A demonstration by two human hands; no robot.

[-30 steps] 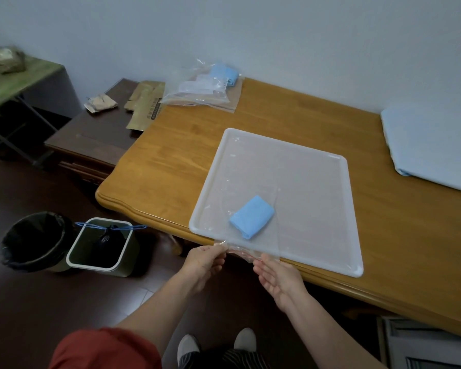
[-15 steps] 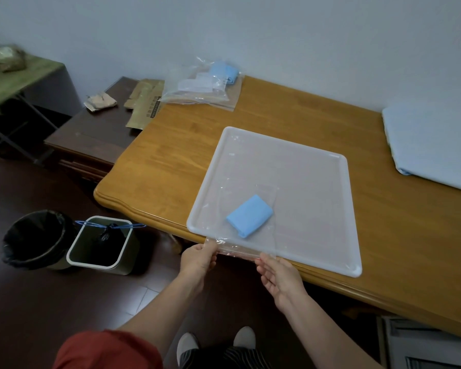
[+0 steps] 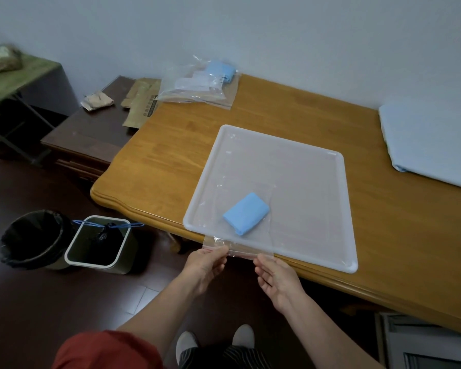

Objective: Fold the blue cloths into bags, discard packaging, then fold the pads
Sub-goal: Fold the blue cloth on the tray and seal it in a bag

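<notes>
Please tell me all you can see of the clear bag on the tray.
The bag is thin clear plastic, flat, slightly wrinkled. It lies on the white tray, its mouth hanging over the near rim. A folded blue cloth is inside. The left hand pinches the mouth; the right hand touches its other corner.

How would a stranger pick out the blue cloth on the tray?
On the wooden table sits a white tray. Near its front edge lies the folded blue cloth, inside a flat clear bag, unlike the other cloth among crumpled bags by the wall.
</notes>
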